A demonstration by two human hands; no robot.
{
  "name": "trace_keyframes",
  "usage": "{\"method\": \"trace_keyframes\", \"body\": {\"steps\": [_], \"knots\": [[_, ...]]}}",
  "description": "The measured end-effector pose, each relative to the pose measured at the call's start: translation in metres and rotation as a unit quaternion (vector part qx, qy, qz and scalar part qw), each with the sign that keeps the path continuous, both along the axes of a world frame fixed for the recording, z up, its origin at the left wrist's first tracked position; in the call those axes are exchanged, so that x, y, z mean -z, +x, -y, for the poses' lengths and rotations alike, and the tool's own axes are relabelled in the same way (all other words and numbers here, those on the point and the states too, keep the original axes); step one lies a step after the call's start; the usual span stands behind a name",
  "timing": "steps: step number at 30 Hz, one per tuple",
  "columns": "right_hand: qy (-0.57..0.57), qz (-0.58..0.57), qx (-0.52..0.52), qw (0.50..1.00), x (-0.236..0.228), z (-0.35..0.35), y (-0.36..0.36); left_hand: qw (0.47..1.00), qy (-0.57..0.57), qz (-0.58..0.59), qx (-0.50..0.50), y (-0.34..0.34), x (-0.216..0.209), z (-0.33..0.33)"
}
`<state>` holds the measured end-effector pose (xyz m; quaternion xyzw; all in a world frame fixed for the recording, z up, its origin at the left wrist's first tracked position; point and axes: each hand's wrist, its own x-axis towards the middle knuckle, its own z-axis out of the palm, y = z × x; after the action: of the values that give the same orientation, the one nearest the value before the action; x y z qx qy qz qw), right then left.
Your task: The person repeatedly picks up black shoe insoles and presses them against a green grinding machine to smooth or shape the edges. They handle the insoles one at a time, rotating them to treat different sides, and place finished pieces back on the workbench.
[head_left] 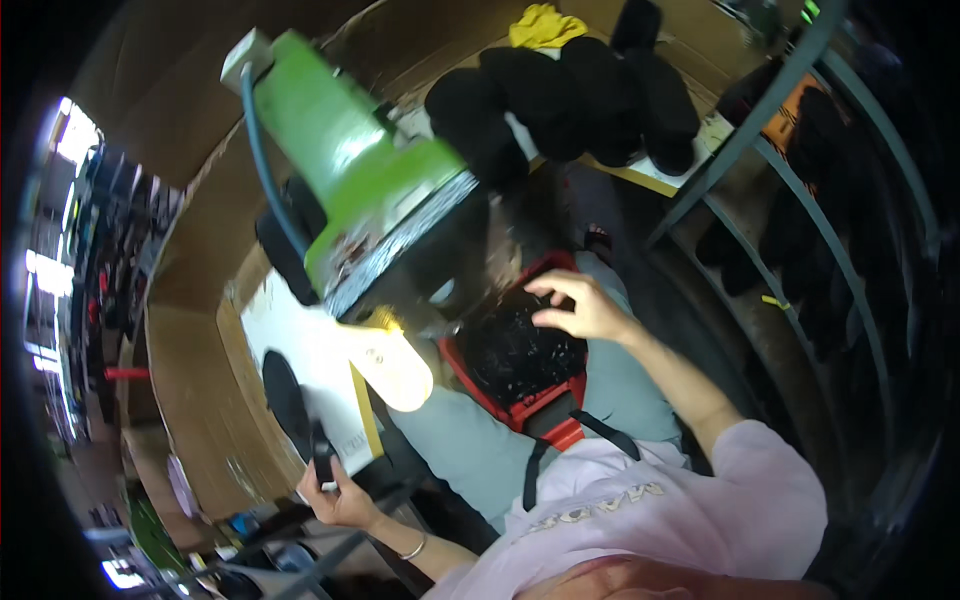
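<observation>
My left hand (340,500) is closed around a small, black, curved piece (322,447), perhaps part of a shoe sole. Beside it, a flat black shoe sole (283,385) lies on a white board (300,320). My right hand (590,310) is open, thumb and fingers apart, with nothing between them. It hovers over a red-rimmed tray (548,402) between my knees, which holds dark scraps. In front of me stands a green machine (330,130). Its dark underside is partly in shadow, and a bright yellow-white lit patch (400,372) shows below it.
Several stacks of black soles (590,100) stand at the back, with a yellow cloth (545,27) behind them. Cardboard walls (215,390) surround the left side. A blue cable (262,165) runs down the machine. On the right is a grey metal rack (765,120) holding dark pieces.
</observation>
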<state>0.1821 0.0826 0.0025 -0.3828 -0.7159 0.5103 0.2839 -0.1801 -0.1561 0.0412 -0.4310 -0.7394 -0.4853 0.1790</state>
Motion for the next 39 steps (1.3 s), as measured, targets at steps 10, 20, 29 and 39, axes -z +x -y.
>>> {"method": "trace_keyframes", "body": {"steps": [10,20,29,39], "knots": [[-0.401,-0.243,0.002,0.883,0.117,0.152,0.016,0.719,0.025,0.612,0.329,0.211,0.022,-0.131],[-0.404,-0.404,0.133,0.81,0.125,0.163,0.065,0.758,0.112,0.566,0.304,0.221,0.037,-0.155],[-0.316,-0.384,0.151,0.854,0.096,0.113,0.085,0.708,0.095,0.606,0.349,0.235,0.018,-0.162],[-0.405,-0.341,0.047,0.847,0.124,0.167,0.043,0.869,0.09,0.38,0.304,0.238,0.024,-0.137]]}}
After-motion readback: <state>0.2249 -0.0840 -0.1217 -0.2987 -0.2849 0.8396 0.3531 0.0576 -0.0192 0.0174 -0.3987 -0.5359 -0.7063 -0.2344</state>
